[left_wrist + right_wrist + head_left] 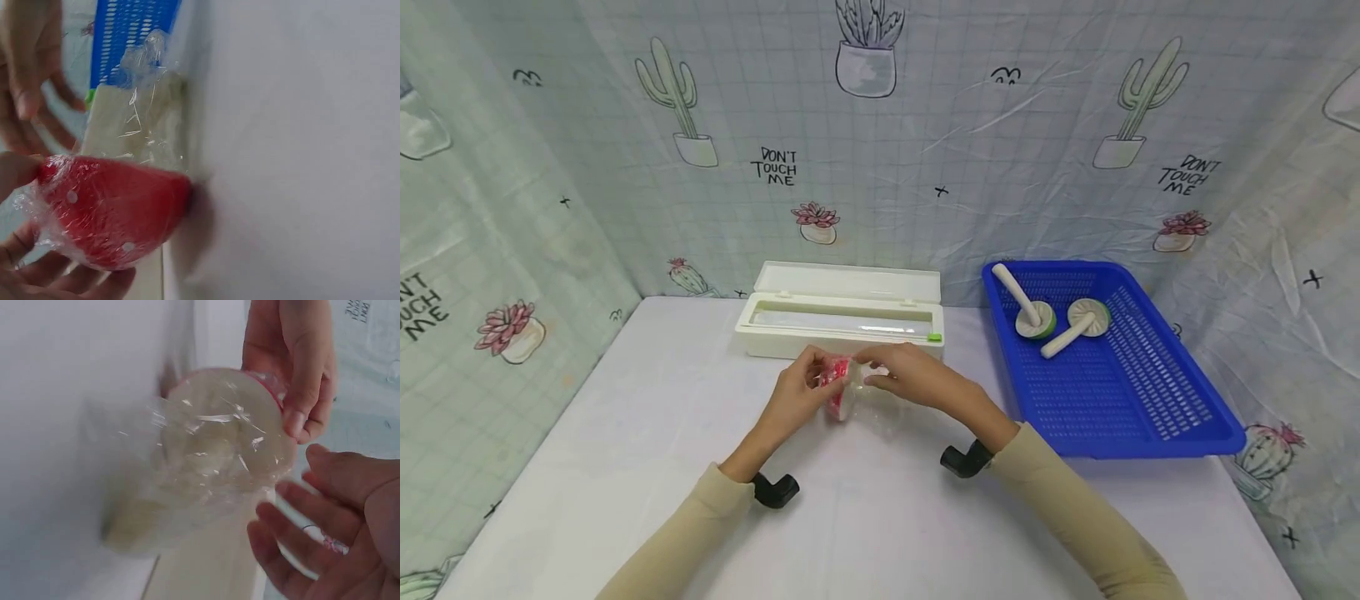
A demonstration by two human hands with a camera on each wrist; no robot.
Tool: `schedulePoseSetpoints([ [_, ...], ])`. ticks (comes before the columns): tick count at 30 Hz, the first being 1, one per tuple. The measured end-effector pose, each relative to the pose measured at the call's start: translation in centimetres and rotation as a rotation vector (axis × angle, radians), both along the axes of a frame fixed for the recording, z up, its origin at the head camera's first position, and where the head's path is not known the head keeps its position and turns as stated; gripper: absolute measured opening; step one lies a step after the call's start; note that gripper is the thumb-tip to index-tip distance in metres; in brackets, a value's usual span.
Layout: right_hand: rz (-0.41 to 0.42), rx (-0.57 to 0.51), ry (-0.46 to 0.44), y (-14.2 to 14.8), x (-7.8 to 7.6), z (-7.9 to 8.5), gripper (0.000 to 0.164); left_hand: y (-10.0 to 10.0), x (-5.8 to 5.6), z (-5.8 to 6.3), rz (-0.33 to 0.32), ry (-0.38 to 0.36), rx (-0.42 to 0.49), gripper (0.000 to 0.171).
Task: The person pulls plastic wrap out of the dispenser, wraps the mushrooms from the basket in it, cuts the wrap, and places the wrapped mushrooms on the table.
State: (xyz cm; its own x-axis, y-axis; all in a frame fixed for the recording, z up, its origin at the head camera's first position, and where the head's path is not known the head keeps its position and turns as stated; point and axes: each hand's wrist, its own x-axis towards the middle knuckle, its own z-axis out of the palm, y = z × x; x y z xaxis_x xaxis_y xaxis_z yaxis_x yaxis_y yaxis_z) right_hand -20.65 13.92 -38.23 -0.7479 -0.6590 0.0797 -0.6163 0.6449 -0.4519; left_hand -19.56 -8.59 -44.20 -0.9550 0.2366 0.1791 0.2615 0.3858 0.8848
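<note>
In the head view my left hand [797, 392] holds a toy mushroom [837, 389] by its red cap, above the white table. Thin clear plastic film [147, 119] is wrapped over the white-dotted cap and hangs loose past the stem. The right wrist view shows the mushroom's pale underside [219, 400] and its stem through the film. Beside the mushroom is my right hand [917, 375], its fingers spread and slightly bent, gripping nothing that I can see. Just beyond both hands stands a cream film dispenser [805, 344] with a green slider and its lid raised.
To the right lies a blue perforated basket [1120, 417]. Inside it are two toy mushrooms with pale stems and green-edged caps, one stem [1015, 292] leaning on the basket's rim. Patterned cloth [887, 183] hangs behind and at both sides of the table [625, 433].
</note>
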Motion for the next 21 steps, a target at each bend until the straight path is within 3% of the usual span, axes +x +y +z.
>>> schedulePoseSetpoints([
  [3, -0.141, -0.040, -0.033, 0.7, 0.8, -1.4, 0.047, -0.4, -0.4, 0.0, 0.066, -0.076, 0.044, 0.031],
  [6, -0.352, -0.067, -0.045, 0.5, 2.0, -2.4, 0.046, -0.5, -0.5, 0.4, 0.149, -0.124, 0.090, 0.029],
  [10, -0.537, -0.191, -0.105, 0.1, 2.6, -3.4, 0.045, -0.1, -0.3, 0.8, 0.220, -0.117, 0.178, 0.029],
  [13, -0.556, -0.345, -0.121, 0.0, 2.1, -3.8, 0.044, 0.2, 0.1, 1.0, 0.213, -0.102, 0.226, 0.030],
  [16, -0.521, -0.478, -0.114, 0.3, 1.7, -3.9, 0.046, 0.2, 0.4, 1.1, 0.215, -0.092, 0.252, 0.030],
  [21, -0.431, -0.570, -0.068, 1.1, 1.7, -3.5, 0.031, -0.2, 0.4, 1.2, 0.215, -0.128, 0.368, 0.027],
])
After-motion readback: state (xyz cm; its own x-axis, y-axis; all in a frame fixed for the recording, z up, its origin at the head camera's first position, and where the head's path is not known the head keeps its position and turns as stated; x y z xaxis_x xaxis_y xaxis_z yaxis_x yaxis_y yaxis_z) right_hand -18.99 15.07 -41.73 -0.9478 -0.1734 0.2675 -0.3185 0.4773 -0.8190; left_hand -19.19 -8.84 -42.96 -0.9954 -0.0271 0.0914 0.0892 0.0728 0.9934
